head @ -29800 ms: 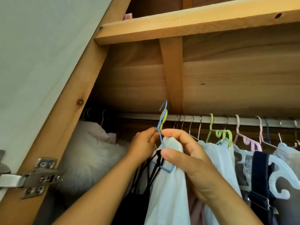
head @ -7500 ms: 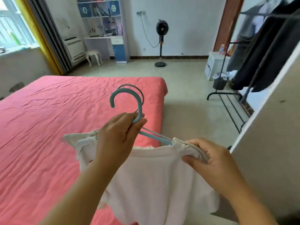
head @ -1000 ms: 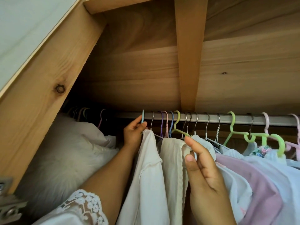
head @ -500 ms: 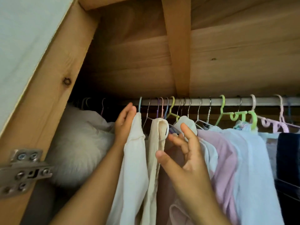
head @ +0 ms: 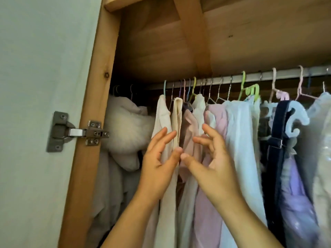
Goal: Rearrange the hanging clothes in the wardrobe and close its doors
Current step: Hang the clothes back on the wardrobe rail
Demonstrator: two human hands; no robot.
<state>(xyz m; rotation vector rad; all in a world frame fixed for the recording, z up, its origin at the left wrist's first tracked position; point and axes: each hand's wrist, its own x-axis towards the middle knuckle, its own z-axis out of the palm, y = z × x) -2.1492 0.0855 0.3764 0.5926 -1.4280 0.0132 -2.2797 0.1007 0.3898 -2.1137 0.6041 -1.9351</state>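
Your left hand (head: 158,159) and right hand (head: 210,158) are spread, holding nothing, before pale clothes (head: 176,122) packed along the rail (head: 223,81) at 12 o'clock.

Soft daylight from behind; wardrobe interior (head: 161,56) shadowed; right-edge clothes (head: 315,158) blurred; wide-angle bowing at edges.

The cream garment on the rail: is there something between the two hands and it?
Nothing visible stands between them. The left hand and right hand are open just in front of the cream garment; whether the fingers touch it cannot be told. Its neighbours on the rail hang beside it, not before it.
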